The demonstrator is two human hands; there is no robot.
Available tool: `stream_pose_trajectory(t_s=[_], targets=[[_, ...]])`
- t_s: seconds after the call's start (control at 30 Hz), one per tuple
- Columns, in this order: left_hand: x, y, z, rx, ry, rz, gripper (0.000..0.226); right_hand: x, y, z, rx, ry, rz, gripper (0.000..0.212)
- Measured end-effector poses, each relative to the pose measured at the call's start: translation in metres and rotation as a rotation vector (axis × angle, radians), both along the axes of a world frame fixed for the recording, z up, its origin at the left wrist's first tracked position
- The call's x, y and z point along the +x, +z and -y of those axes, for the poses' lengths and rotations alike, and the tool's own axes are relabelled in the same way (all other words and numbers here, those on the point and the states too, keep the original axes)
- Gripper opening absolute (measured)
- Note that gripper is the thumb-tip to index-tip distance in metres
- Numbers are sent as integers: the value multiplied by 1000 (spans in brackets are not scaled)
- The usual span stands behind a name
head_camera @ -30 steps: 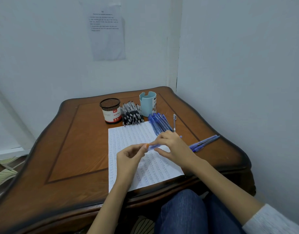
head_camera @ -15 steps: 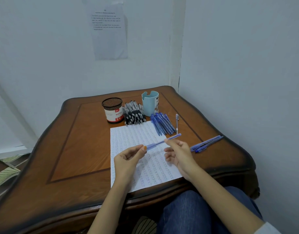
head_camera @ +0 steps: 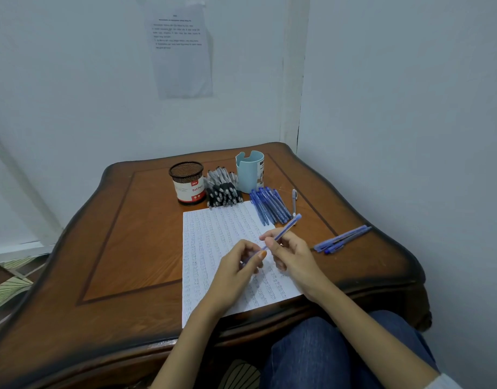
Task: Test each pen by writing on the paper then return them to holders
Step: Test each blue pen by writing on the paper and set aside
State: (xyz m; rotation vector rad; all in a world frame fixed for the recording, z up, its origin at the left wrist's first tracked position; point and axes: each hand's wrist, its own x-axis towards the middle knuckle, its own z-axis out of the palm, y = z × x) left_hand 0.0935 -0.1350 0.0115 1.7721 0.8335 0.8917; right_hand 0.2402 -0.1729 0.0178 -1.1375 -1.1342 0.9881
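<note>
Grips the blue pen (head_camera: 286,227) mid-barrel with the right hand (head_camera: 295,256), pinches its lower end with the left hand (head_camera: 236,273), above the paper (head_camera: 213,242). Has brought both hands closer than half a second ago; probably uncapping, writing not begun. Further back on the tabletop (head_camera: 129,234), mesh holder (head_camera: 187,182) and blue holder (head_camera: 248,175), seemingly without pens inside.

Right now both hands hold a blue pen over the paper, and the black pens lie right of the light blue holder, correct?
No. The head view shows the black pens left of the light blue holder, between it and the mesh holder. The left hand and right hand do hold the blue pen over the paper.
</note>
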Motion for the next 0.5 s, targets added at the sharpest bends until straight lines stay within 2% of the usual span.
stream_pose_trajectory(t_s=[0.07,0.13,0.27,0.5], targets=[[2,0,2,6,-53,-28,13,1,-1,0,-4,-6,-18,7],[3,1,2,31,-24,-43,16,3,-3,0,-28,-9,-72,14],[3,7,0,31,11,16,16,8,-4,-2,-57,-4,-175,22],[-3,10,3,32,42,78,13,9,-5,-2,-46,51,-176,23]])
